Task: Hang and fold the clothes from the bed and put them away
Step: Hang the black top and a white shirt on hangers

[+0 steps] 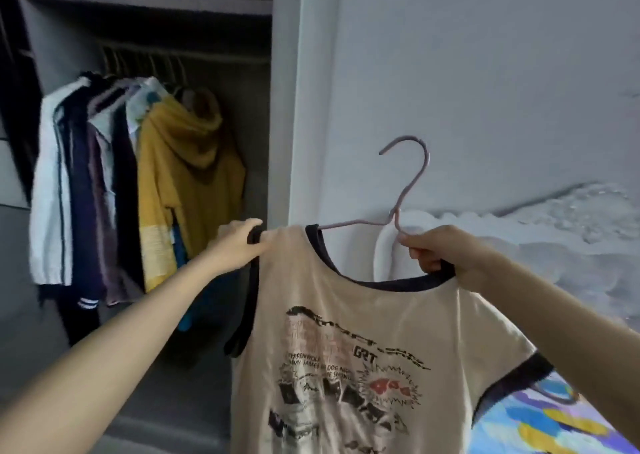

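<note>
While the fingers (420,259) of the right hand (446,252) are curled tight, they pinch two things at once: the lower bend of the hanger (393,215) and the dark collar (381,282) of the shirt (346,315). The left hand (239,242) is closed round the other shoulder, bunching the cloth and its dark sleeve trim. Between the two grips the shirt hangs in the air, print facing the camera, in front of the wardrobe (145,3) edge and above the bed (554,419).

One hanger arm runs into the neck opening on the left-hand side. The other arm is hidden by the right hand, so I cannot tell whether that shoulder is seated — it looks not yet done.

Risks from here, as I judge them:
- If the right hand lets go of the collar before the second arm is under the shoulder, the shirt would likely slide off one side.
- Pulling the collar hard over the wire could stretch it.
- The rail (194,55) is well off to the left and crowded up to the hoodie (187,162) — the hook could miss or snag a neighbour.
</note>
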